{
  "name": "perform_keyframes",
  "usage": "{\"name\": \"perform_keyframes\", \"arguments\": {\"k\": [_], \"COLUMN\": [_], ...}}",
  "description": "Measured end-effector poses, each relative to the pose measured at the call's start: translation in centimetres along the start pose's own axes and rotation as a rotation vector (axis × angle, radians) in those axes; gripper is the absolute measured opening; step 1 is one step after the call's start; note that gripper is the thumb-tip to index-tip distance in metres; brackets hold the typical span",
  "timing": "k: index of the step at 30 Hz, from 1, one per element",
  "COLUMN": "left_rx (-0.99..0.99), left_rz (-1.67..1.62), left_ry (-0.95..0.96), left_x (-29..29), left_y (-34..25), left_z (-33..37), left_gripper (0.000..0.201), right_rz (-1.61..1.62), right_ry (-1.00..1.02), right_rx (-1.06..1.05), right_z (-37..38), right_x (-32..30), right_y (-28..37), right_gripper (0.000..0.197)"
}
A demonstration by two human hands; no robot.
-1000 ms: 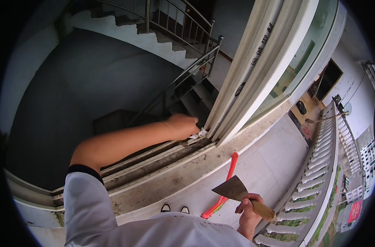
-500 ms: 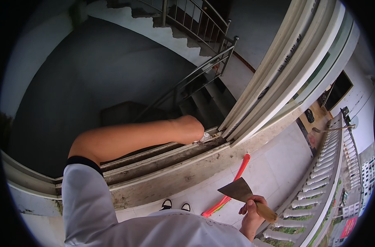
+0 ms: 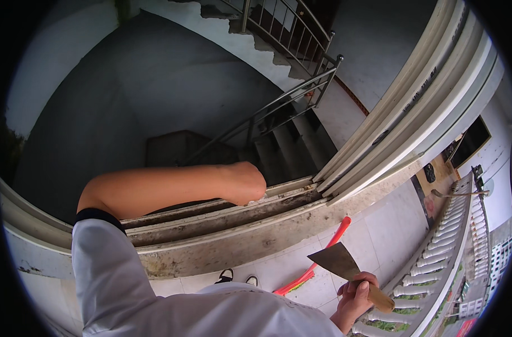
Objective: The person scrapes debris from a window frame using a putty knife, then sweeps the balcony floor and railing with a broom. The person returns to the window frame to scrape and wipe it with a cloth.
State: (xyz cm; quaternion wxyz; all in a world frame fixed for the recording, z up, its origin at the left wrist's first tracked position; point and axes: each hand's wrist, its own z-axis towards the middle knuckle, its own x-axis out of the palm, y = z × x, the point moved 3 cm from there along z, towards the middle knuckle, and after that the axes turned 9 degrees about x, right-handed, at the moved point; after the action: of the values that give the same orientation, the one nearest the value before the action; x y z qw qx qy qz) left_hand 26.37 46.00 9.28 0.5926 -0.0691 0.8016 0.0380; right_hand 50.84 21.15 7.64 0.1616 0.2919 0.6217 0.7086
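Observation:
My left hand is closed and pressed down into the window track, a long pale frame with dirty grooves. A bit of something white and crumpled shows under its fingers; most of it is hidden. My left forearm lies across the track from the left. At the lower right, my right hand grips a putty knife by its wooden handle. The knife's wide, dull metal blade points up and left, away from the track, touching nothing.
White sliding sash frames stand at the track's right end. Beyond the opening are dark stairs with a metal railing. A stained stone sill runs nearer me. On the tiles lies a long red thing; a white balustrade stands right.
My left hand has slid leftward along the track, away from the sash frames. The white crumpled thing shows less. My right hand still holds the putty knife. The view has shifted slightly.

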Motion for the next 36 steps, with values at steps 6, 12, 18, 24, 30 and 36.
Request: {"name": "perform_keyframes", "arguments": {"k": [6, 12, 18, 24, 30, 36], "left_rx": [-0.065, -0.104, -0.290, -0.505, -0.768, -1.119], "left_rz": [-0.004, -0.137, -0.173, -0.204, -0.306, -0.324], "left_ry": [0.089, -0.142, -0.317, -0.484, -0.807, -1.083], "left_x": [0.0, 1.2, -0.8, 0.1, 0.0, 2.5], "left_y": [-0.9, -1.1, -1.3, -3.0, -6.8, -13.1], "left_z": [-2.0, -4.5, -6.8, -10.0, -13.9, -19.5], "left_gripper": [0.009, 0.018, 0.013, 0.011, 0.012, 0.016], "right_rz": [-0.072, -0.066, -0.049, -0.334, -0.222, 0.008], "right_ry": [-0.007, -0.020, 0.057, 0.113, 0.307, 0.631], "right_rx": [-0.226, -0.282, -0.272, -0.523, -0.612, -0.408], "right_z": [1.0, 1.8, 2.3, 4.9, 7.1, 7.9], "right_x": [0.4, -0.1, 2.0, 4.4, 9.7, 15.7], "right_y": [1.2, 1.3, 1.7, 2.4, 4.0, 1.9], "right_gripper": [0.063, 0.063, 0.067, 0.077, 0.066, 0.031]}}
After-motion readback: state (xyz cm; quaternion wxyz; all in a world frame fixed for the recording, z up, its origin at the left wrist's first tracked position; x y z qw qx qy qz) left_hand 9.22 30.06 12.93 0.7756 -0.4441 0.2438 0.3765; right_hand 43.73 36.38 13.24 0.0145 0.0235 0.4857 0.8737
